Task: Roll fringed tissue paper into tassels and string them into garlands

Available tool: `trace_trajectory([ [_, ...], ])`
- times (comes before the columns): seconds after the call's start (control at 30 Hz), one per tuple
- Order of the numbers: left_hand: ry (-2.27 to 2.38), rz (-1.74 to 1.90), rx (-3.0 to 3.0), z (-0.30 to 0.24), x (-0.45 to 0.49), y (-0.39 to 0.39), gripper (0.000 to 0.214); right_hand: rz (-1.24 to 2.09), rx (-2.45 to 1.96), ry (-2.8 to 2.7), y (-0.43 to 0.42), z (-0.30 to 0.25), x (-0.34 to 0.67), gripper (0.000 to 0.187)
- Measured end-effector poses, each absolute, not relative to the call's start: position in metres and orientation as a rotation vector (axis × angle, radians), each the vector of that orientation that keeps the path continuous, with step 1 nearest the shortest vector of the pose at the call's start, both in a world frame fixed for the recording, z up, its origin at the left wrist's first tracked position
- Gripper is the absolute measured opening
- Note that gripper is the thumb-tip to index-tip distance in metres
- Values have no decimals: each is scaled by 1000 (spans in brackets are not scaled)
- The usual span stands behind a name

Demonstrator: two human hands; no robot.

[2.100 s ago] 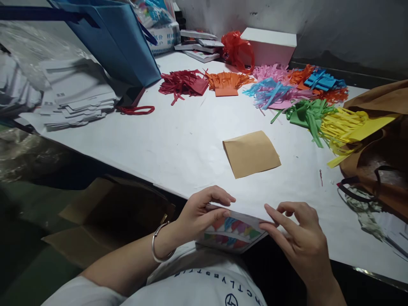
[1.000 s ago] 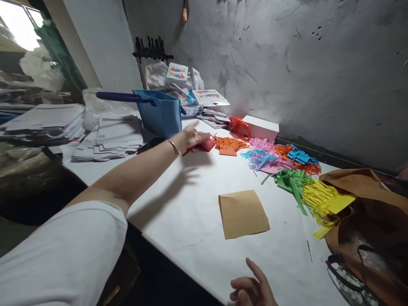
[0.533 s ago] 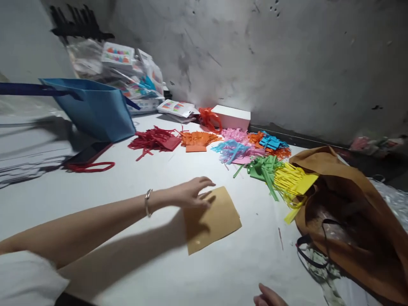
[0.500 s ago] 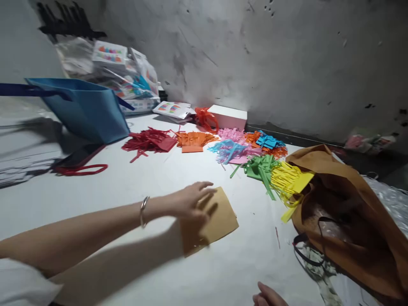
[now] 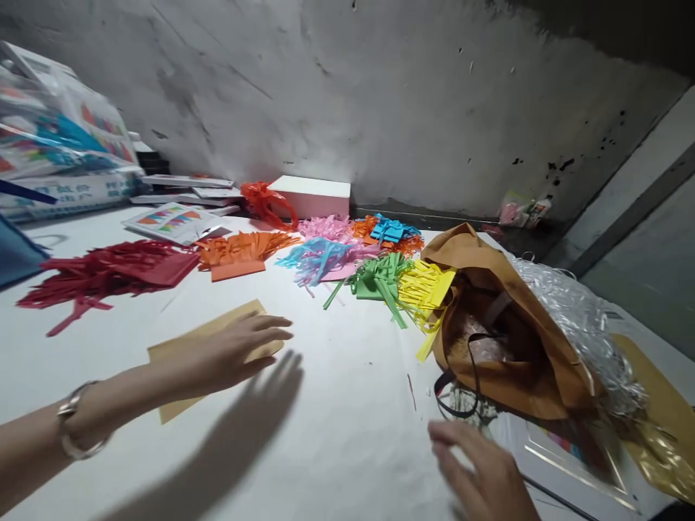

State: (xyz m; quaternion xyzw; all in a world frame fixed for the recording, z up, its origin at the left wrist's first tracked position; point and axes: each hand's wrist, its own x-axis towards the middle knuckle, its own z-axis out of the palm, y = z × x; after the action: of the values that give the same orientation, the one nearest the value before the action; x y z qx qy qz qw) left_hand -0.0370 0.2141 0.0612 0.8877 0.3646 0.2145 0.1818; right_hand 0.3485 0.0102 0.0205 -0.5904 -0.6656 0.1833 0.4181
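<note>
My left hand [image 5: 239, 349] lies flat with fingers stretched out on a tan paper envelope [image 5: 179, 347] that rests on the white table [image 5: 337, 405]. A silver bangle [image 5: 73, 427] circles that wrist. My right hand [image 5: 483, 474] hovers low at the bottom right, fingers loosely spread and blurred, holding nothing, close to the black handle of a brown bag [image 5: 504, 325].
Fringed paper bundles line the back: red [image 5: 103, 271], orange [image 5: 239, 250], light blue and pink [image 5: 320, 257], green [image 5: 380, 278], yellow [image 5: 426, 286]. A white box [image 5: 312, 195] and printed cards [image 5: 171, 221] stand near the wall. Silver shred [image 5: 570, 318] lies beyond the bag.
My view has swung right. My left hand stays pressed on the tan envelope, which has slid toward me and left. My right hand has risen into view near the bag.
</note>
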Motion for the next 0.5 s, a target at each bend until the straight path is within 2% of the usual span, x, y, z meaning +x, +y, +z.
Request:
trace_trajectory([
  [0.13,795,676,2475,81,94,228,24,304,-1516,-1905,76,54,369,23],
  [0.3,772,737,2409,64,255,274,39,223,-1510,-1941,127,32,364,22],
  [0.4,809,764,2313,54,301,299,29,131,-1553,-1857,132,15,377,23],
  [0.5,871,830,2154,57,299,311,24,30,-1576,-1739,128,14,395,21],
])
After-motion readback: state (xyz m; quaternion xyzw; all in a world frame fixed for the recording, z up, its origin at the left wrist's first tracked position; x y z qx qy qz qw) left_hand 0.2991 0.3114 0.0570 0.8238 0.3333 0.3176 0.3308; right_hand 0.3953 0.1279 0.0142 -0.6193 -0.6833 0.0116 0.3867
